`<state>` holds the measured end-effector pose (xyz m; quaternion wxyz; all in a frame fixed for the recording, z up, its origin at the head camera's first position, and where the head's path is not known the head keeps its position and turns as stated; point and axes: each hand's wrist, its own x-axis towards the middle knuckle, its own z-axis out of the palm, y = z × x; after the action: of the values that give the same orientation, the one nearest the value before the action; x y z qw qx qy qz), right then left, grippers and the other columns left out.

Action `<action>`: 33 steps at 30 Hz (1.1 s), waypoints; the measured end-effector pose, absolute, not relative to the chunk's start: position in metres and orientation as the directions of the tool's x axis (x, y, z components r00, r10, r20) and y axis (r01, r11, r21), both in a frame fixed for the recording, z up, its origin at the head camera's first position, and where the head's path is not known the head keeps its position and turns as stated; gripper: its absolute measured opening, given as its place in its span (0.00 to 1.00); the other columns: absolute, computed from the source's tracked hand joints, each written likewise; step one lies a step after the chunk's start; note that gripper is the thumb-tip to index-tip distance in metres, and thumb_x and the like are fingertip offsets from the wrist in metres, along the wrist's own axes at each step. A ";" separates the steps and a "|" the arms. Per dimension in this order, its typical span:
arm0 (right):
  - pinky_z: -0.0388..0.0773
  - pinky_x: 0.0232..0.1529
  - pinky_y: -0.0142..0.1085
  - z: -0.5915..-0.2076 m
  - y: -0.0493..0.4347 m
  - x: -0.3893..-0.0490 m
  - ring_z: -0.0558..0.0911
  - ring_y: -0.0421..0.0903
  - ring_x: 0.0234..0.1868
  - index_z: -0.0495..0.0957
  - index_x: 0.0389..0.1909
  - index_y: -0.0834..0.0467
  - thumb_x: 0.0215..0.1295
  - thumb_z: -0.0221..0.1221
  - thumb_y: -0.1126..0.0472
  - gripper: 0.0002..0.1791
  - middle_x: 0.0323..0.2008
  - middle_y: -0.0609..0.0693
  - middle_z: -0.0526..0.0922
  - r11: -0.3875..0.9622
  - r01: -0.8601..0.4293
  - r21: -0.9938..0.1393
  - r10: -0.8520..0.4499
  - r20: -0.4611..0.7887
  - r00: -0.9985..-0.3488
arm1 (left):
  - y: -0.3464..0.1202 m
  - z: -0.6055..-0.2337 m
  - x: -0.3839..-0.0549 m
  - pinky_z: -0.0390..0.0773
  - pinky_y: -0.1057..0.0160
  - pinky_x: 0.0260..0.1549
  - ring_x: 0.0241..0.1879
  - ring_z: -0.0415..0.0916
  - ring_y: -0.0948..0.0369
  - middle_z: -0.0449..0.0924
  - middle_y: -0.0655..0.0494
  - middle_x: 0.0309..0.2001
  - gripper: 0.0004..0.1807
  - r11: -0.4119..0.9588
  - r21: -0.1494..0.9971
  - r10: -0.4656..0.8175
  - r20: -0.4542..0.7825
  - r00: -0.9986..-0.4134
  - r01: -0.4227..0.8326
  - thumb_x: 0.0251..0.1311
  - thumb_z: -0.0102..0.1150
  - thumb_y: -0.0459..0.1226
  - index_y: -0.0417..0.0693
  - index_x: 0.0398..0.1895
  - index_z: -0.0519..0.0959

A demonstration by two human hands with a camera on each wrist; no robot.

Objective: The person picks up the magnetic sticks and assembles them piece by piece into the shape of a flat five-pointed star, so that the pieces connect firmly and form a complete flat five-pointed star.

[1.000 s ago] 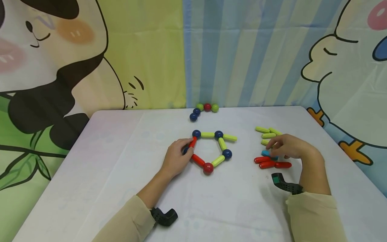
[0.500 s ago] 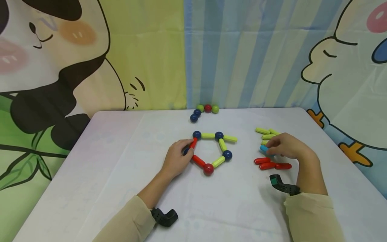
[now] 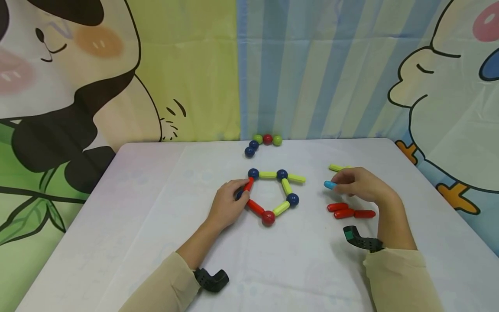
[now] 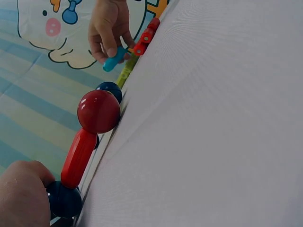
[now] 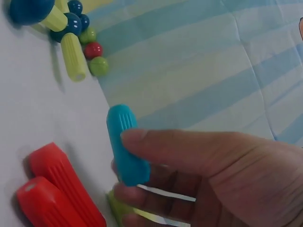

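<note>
In the head view, a ring of magnetic sticks and balls lies mid-table. My left hand grips its left corner, thumb and fingers about a dark blue ball that they mostly hide from above. Red sticks run from that ball to a red ball and to another blue ball. Yellow-green sticks form the remaining sides, and one yellow-green stick juts out to the right. Over on the right, my right hand pinches a light blue stick between thumb and fingers, raised off the table.
Several loose red sticks lie just in front of my right hand. Behind it are yellow-green sticks, mostly covered by the hand. Loose balls, among them a red one, sit at the table's back edge against a printed cloth.
My right hand has picked up the light blue stick from beside the red ones and carried it up and leftward. My left hand and the ring stay put.
</note>
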<state>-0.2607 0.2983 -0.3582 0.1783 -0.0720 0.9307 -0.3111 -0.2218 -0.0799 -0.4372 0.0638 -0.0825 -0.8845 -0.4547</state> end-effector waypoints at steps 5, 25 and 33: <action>0.83 0.47 0.40 -0.361 0.288 -0.261 0.82 0.51 0.44 0.81 0.57 0.60 0.69 0.65 0.54 0.20 0.52 0.57 0.80 0.734 -0.021 -0.679 -0.291 -0.286 -0.913 | -0.080 -0.437 -0.222 0.71 0.50 0.71 0.69 0.73 0.53 0.81 0.54 0.65 0.22 0.570 0.794 0.091 0.194 -0.977 0.211 0.69 0.56 0.39 0.51 0.65 0.81; 0.76 0.33 0.34 -0.384 0.258 -0.274 0.76 0.50 0.34 0.86 0.53 0.53 0.69 0.65 0.54 0.15 0.38 0.54 0.79 0.655 0.017 -0.755 -0.386 -0.354 -0.852 | -0.080 -0.439 -0.223 0.71 0.50 0.70 0.69 0.74 0.54 0.81 0.54 0.65 0.22 0.571 0.793 0.086 0.197 -0.977 0.211 0.69 0.56 0.39 0.51 0.65 0.81; 0.80 0.43 0.36 -0.387 0.253 -0.275 0.79 0.52 0.42 0.79 0.55 0.57 0.68 0.67 0.54 0.19 0.51 0.56 0.79 0.615 0.024 -0.788 -0.358 -0.306 -0.882 | -0.080 -0.439 -0.222 0.72 0.50 0.69 0.68 0.75 0.53 0.81 0.54 0.64 0.22 0.566 0.791 0.092 0.219 -0.971 0.232 0.69 0.57 0.38 0.50 0.65 0.81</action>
<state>-0.2747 0.2526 -0.3874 0.2227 -0.0959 0.8705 -0.4282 -0.2222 -0.0796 -0.4385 0.0765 -0.0920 -0.8815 -0.4567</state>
